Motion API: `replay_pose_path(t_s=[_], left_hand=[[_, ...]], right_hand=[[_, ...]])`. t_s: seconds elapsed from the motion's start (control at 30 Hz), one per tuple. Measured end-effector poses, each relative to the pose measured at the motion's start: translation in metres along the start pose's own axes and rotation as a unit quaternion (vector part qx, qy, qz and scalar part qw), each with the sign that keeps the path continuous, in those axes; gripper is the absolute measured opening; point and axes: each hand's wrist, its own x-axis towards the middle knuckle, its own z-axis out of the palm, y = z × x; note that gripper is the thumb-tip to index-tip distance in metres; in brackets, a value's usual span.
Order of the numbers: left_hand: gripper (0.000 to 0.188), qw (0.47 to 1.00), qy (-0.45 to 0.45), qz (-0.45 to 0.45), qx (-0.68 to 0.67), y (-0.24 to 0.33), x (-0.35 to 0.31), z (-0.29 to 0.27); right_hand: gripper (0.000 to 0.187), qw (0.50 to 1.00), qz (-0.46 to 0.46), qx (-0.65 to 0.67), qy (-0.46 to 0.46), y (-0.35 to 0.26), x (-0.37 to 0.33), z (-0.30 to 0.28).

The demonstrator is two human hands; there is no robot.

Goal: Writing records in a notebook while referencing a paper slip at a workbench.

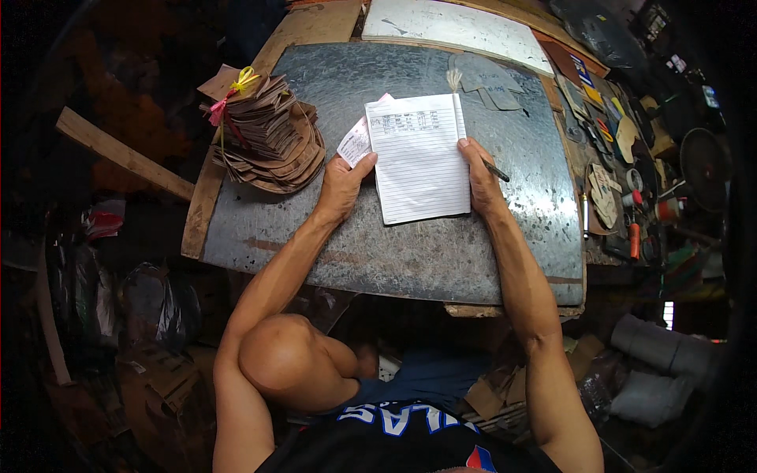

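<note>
Between my hands, above the metal-topped table (331, 260), is a lined notepad (422, 173) with some handwriting near its top. My left hand (344, 186) is closed on the pad's left edge, thumb on the page. It also pinches a small pinkish slip of paper (356, 143) that sticks out behind the pad. Gripping the right edge is my right hand (482, 175), its thumb on the page. A dark pen (496, 171) pokes out from its fingers.
Left on the table stands a tall stack of brown cut pieces (268, 142) tied with ribbons. Grey flat templates (487, 79) lie at the back. Rightward is a cluttered bench with scissors (605, 130), a screwdriver with an orange handle (635, 240) and tape (633, 179). A wooden plank (126, 154) juts in at left.
</note>
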Motion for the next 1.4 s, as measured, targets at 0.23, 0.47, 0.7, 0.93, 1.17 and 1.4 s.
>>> replay_pose_path(t_s=[0.23, 0.47, 0.7, 0.93, 1.17, 1.4], left_hand=[[0.032, 1.0, 0.0, 0.0, -0.007, -0.0013, 0.0002, 0.0023], [0.031, 1.0, 0.001, 0.001, -0.001, -0.0012, 0.0016, 0.0007], [0.03, 1.0, 0.001, 0.01, -0.015, -0.0005, -0.0001, 0.0006], [0.03, 1.0, 0.002, 0.006, -0.005, 0.0004, -0.0003, 0.0025], [0.031, 1.0, 0.01, 0.003, 0.009, 0.0031, -0.0013, 0.002], [0.032, 1.0, 0.005, -0.006, 0.03, 0.001, -0.0017, 0.0005]], right_hand=[[0.043, 1.0, 0.002, -0.003, -0.006, -0.0003, -0.0009, -0.0027], [0.042, 1.0, 0.005, -0.006, -0.008, -0.0011, 0.0001, -0.0035], [0.042, 1.0, 0.006, 0.003, -0.008, -0.0007, 0.0005, -0.0011], [0.041, 1.0, 0.004, 0.008, -0.003, 0.0004, 0.0003, -0.0013], [0.04, 1.0, 0.005, 0.005, -0.004, 0.0028, 0.0018, -0.0004], [0.042, 1.0, 0.002, -0.003, 0.005, -0.0039, -0.0024, 0.0011]])
